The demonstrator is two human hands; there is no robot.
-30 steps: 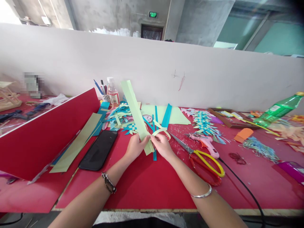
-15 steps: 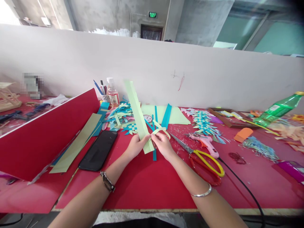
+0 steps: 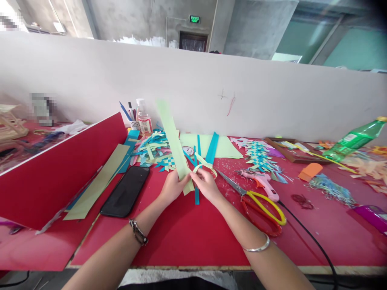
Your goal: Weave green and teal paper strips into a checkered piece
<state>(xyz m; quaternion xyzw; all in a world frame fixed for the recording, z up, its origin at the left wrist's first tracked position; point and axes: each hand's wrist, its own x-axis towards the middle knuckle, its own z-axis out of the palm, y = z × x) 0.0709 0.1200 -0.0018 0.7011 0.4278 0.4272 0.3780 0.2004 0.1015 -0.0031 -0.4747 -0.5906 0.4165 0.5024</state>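
Both left (image 3: 173,187) and right hand (image 3: 207,185) fingers pinch closed on the green strip (image 3: 173,137), tilted over the counter (image 3: 187,237); its blurred top has shifted slightly left since the previous frame. Scissors (image 3: 243,191) lie unmoved at right.

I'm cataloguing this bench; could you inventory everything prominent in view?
Wide strip: one, pale green, centre
Narrow strip: at least one, pale green, centre
Blue strips: several, blue, centre
Paper pile: uncounted, mixed, centre left
Woven paper: uncounted, blue and green, behind glue gun
Glue gun: one, pink, right
Scissors: one, yellow and red, right
Phone: one, black, left
Board: one, red, left
Pen cup: one, patterned, back left
Labelled bottle: one, clear, beside pen cup
Green bottle: one, green, right
Exit sign: one, green, wall
Tabletop: one, red, beneath
Left hand: one, bare, on wide strip
Right hand: one, bare, at narrow strip
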